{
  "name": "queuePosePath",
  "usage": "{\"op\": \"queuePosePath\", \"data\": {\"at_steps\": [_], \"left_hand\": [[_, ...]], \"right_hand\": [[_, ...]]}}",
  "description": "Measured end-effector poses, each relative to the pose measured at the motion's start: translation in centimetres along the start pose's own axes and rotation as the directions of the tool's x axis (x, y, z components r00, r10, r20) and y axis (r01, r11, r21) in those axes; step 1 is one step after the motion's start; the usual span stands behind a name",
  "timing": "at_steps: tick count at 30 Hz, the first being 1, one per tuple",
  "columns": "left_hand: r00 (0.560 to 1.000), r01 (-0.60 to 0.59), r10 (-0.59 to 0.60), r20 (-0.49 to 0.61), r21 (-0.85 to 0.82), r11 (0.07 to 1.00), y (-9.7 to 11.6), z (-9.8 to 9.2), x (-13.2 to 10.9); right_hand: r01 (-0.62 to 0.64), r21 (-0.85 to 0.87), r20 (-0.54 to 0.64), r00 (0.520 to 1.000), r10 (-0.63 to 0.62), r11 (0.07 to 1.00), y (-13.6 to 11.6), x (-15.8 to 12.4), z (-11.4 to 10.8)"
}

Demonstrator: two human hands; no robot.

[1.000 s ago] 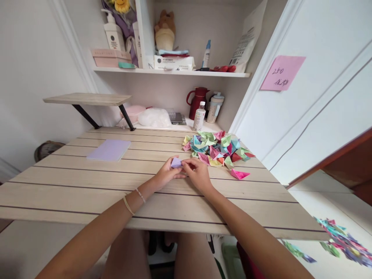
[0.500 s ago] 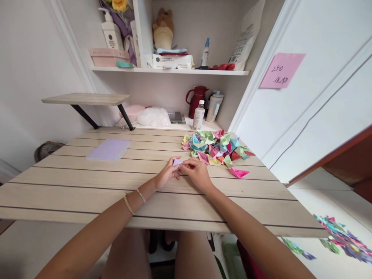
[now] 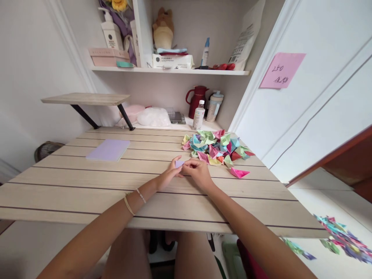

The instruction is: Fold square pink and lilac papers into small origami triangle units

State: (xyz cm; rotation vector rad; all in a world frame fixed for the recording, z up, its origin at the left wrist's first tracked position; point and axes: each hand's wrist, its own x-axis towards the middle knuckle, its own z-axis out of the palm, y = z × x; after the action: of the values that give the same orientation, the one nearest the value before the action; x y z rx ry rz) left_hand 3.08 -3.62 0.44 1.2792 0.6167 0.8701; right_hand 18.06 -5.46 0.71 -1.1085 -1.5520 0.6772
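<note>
A small piece of folded purple paper (image 3: 179, 164) is held just above the table between my two hands. My left hand (image 3: 169, 173) grips it from the left, thumb and fingers closed on it. The fingers of my right hand (image 3: 198, 172) pinch its right edge, partly covering it. Just beyond my right hand lies a heap of folded paper boats (image 3: 215, 149) in green, blue, pink, yellow and red. One bright pink paper boat (image 3: 239, 173) sits apart, to the right of that hand. A stack of purple paper sheets (image 3: 108, 150) lies at the left of the table.
The slatted wooden table (image 3: 87, 186) has a small raised shelf (image 3: 87, 99) at its back left. A bottle (image 3: 198, 115), a red jug (image 3: 198, 101) and a tumbler (image 3: 214, 106) stand behind the boats. More folded paper (image 3: 345, 238) lies at the lower right, beyond the table edge.
The purple paper has shifted slightly to the right and turned, showing a flatter face. My left hand has moved a little with it; my right fingers still pinch its edge.
</note>
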Motion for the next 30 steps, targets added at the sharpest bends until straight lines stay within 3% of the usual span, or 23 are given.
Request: {"op": "queuePosePath", "data": {"at_steps": [3, 7, 10, 16, 30], "left_hand": [[0.997, -0.041, 0.048, -0.055, 0.123, 0.992, 0.1, -0.1, 0.0], [0.959, -0.112, 0.193, -0.206, 0.352, 0.929, 0.1, -0.6, 0.1], [0.959, -0.116, 0.213, -0.189, 0.423, 0.898, 0.1, -0.7, 0.1], [0.937, -0.176, 0.311, -0.16, 0.552, 0.815, 0.1, -0.2, -0.1], [0.956, -0.192, 0.289, -0.044, 0.649, 0.736, 0.3, -1.2, 0.1]], "right_hand": [[0.08, -0.145, -0.01, 0.997, -0.082, 0.986, -0.1, 0.1, 0.0], [0.237, -0.403, 0.063, 0.971, -0.231, 0.884, 0.0, 0.1, -0.1], [0.293, -0.487, 0.105, 0.955, -0.278, 0.822, 0.1, 0.0, 0.0], [0.299, -0.492, 0.089, 0.952, -0.294, 0.817, 0.3, -0.1, 0.1], [0.399, -0.467, 0.112, 0.912, -0.395, 0.789, 0.7, 0.2, -0.2]]}}
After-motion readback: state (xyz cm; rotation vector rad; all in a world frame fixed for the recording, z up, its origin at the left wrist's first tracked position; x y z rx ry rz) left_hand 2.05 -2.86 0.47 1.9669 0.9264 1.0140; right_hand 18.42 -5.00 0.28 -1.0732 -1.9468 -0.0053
